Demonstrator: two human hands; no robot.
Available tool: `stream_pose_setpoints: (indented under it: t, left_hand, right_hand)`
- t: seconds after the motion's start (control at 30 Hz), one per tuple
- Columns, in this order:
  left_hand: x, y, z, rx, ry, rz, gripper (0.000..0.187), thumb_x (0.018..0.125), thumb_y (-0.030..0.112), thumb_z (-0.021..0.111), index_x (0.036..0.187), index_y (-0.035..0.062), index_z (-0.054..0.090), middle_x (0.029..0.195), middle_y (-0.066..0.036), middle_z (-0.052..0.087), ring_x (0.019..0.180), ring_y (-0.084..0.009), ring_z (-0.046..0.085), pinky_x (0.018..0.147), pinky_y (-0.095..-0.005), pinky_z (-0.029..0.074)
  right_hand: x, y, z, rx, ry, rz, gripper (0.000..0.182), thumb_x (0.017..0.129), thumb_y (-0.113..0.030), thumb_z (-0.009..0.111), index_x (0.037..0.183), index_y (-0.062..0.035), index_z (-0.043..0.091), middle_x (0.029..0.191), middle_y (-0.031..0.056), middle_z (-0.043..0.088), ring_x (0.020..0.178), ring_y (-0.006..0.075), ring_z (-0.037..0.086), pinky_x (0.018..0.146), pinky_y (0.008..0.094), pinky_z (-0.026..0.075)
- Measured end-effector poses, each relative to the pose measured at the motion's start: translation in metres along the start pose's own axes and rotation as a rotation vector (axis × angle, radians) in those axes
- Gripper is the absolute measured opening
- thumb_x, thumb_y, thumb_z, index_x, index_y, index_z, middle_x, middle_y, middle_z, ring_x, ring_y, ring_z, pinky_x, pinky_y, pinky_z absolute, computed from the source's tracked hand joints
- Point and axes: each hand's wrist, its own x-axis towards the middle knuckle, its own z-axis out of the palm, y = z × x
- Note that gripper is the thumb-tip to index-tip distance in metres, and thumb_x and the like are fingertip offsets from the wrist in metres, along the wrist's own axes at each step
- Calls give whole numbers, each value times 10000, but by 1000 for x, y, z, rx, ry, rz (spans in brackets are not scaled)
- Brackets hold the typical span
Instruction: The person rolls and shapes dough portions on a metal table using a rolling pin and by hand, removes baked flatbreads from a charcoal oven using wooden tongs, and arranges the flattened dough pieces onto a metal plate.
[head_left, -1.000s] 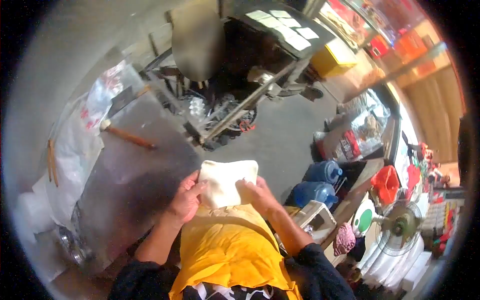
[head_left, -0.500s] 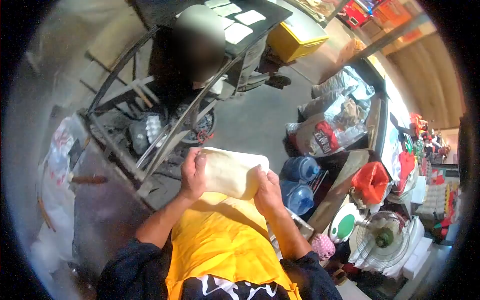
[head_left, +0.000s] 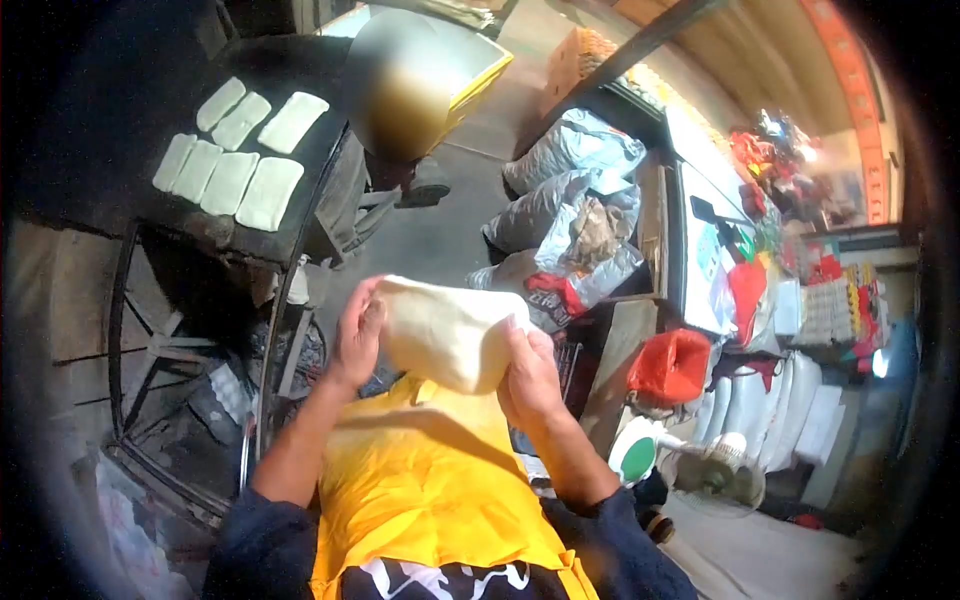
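A flat, pale rectangular slab of dough is stretched between my two hands, in front of the yellow apron. My left hand grips its left edge, thumb on top. The right edge is pinched by my right hand, with the thumb on the upper face and the fingers mostly hidden. Several similar pale slabs lie in two rows on the dark table at the upper left.
Below the dark table is a metal frame. Stuffed plastic sacks stand on the floor ahead to the right. Further right are a red bag, a fan and a white-topped counter. A yellow-sided box stands ahead.
The view has swung left, bringing the table with the slabs fully into sight. Both hands still hold the same slab, which now sags a little more.
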Motion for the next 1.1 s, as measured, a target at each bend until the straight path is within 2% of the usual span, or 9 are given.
stream_pose_setpoints:
  t: [0.17,0.23,0.4,0.57,0.63,0.73,0.87,1.03,1.1]
  left_hand:
    - [64,-59,-42,131,81,-147,470,1040,246,508,1460,45,442,1213,-76,639,1032,-168,605,928,-288,466]
    - [62,-86,-72,94,245,-270,468,1031,242,519,1456,56,453,1233,-83,638,1071,-191,604,933,-300,461]
    - [60,-74,-92,99,509,-407,476,1031,318,523,1438,75,485,1239,-78,648,1040,-165,604,892,-307,462]
    - [96,-70,-114,99,664,-416,443,1019,288,552,1392,50,532,1217,-70,657,988,-148,610,821,-273,469]
    - [122,-61,-129,-71,627,-293,426,1015,248,575,1363,5,535,1247,-120,640,1130,-202,622,959,-310,498]
    - [163,-65,-173,102,620,-201,328,1002,148,585,1271,-39,595,1235,-125,645,1138,-203,618,1014,-315,484]
    - [217,-17,-231,329,627,-188,164,969,148,610,1047,13,663,994,-56,693,953,-133,635,853,-313,505]
    - [263,-18,-312,441,738,-107,201,971,219,601,1031,42,675,941,-86,712,873,-186,670,803,-331,518]
    - [285,-17,-335,486,757,-67,204,959,224,604,1020,44,680,922,-90,711,859,-189,668,777,-335,515]
  right_hand:
    - [136,-4,-22,-535,-22,-19,291,1010,-257,592,1018,19,686,888,-3,673,748,75,579,652,273,485]
    - [194,-9,-24,-858,-104,-84,411,993,-322,568,1018,84,625,772,120,652,714,156,579,664,378,488]
    - [280,-20,5,-918,-113,-19,450,969,-382,580,1046,50,678,886,244,703,827,305,705,744,437,518]
    - [328,-32,60,-967,-303,-80,340,953,-292,626,1034,33,688,869,223,703,777,270,682,738,428,525]
    - [338,-37,96,-1083,-356,-67,284,948,-230,647,1002,48,668,826,173,704,716,211,640,686,395,525]
    - [358,-37,151,-1001,-399,113,298,973,-236,630,1091,30,693,861,84,714,749,138,644,663,366,538]
    - [398,-36,229,-744,-484,79,305,1005,-225,612,1152,34,679,1026,83,704,912,140,631,810,341,527]
    - [469,-40,324,-311,-484,76,281,1004,-163,571,1187,36,649,1051,71,685,941,154,622,858,327,500]
    - [504,-35,342,-450,-372,90,352,1006,-190,573,1257,56,592,1138,119,668,1009,209,633,860,353,513]
